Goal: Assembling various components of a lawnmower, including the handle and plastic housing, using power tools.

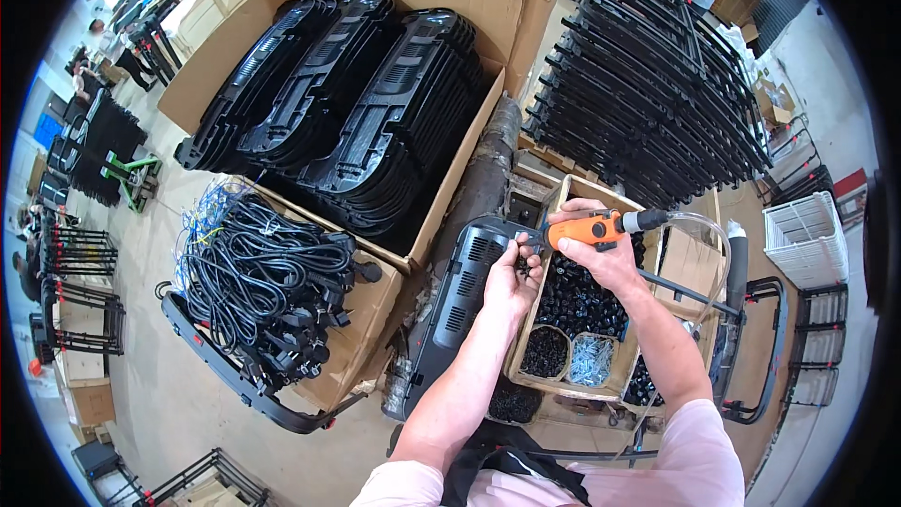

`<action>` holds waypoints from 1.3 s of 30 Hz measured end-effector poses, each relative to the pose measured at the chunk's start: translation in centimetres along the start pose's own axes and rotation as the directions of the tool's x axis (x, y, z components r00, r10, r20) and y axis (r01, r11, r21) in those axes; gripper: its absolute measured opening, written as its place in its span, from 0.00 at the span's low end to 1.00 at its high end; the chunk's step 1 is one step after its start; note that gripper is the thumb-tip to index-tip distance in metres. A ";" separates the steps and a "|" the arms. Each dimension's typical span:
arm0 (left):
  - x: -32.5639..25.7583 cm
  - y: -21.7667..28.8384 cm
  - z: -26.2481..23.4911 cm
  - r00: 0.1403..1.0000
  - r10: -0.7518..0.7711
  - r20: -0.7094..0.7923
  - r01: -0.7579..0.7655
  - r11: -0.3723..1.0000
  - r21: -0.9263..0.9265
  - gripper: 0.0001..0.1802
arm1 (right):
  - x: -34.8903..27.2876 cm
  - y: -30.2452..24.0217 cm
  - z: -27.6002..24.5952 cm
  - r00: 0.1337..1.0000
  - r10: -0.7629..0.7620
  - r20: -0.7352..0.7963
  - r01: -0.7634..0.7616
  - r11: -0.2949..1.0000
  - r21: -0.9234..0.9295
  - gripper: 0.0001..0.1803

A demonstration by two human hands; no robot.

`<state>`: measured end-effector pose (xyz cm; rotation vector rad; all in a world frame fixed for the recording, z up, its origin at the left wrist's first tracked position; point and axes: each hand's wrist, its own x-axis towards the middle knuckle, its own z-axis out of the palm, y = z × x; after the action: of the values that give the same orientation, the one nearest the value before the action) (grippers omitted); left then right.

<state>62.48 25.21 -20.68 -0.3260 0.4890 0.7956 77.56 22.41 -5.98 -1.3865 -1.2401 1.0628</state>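
Note:
My right hand [601, 253] is wrapped round an orange and black power screwdriver [589, 231], its clear hose leading off to the right. The tool's tip points left, toward the far end of a long black plastic housing [466, 286] with vent slots. Close to that tip, my left hand [511, 277] is closed, thumb and fingers pinched at the housing's edge. Small dark pieces show among its curled fingers, too small to name for sure. The housing lies along a worn, plastic-wrapped support [488, 155].
Right of the housing, a wooden bin [518, 357] holds black parts, dark screws [544, 353] and silver screws [591, 361]. Coiled black cables [272, 263] lie at left. Beyond stand a carton [460, 190] of stacked black covers [389, 122] and piled black frames [648, 84]. Other people work farther off.

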 end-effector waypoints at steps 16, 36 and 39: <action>-3.3 -2.0 -0.2 1.000 0.010 -0.026 0.001 0.929 0.371 0.14 | 4.1 2.8 1.4 0.997 -0.080 -0.021 0.078 0.995 -0.068 0.29; -5.7 -0.9 -3.4 0.992 0.077 -0.101 -0.031 0.918 0.396 0.12 | 7.0 3.2 3.1 0.988 -0.092 0.124 0.120 0.963 -0.241 0.19; -5.7 -0.6 -3.4 0.987 0.082 -0.135 -0.030 0.937 0.347 0.12 | 6.8 2.6 3.4 0.987 -0.087 0.132 0.120 0.957 -0.264 0.19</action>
<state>58.53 19.91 -20.44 -0.0446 0.7686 0.7277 75.32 29.41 -9.20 -1.4600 -1.5765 0.9390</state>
